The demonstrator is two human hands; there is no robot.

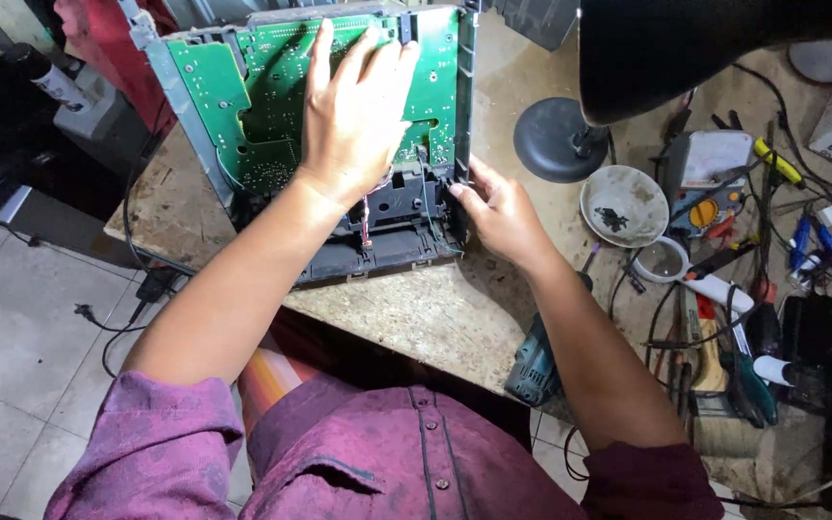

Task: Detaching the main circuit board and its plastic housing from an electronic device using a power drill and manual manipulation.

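Observation:
An opened electronic device lies on the worn workbench [435, 318], with a large green circuit board [214, 87] in a grey metal frame and a black plastic front part [387, 246] near me. My left hand [353, 116] lies flat, fingers spread, on the green board. My right hand [498, 212] grips the right edge of the black frame [464, 96], thumb at the corner. A small bundle of red and white wires [368, 221] hangs below the left wrist.
A black lamp with a round base [556, 140] stands right of the device. Beyond it sit a shallow bowl with dark bits [625, 205], a magnifier [662, 260], a multimeter [710, 169] and several screwdrivers and cables. A teal power tool [532, 366] hangs at the bench's front edge. Tiled floor lies on the left.

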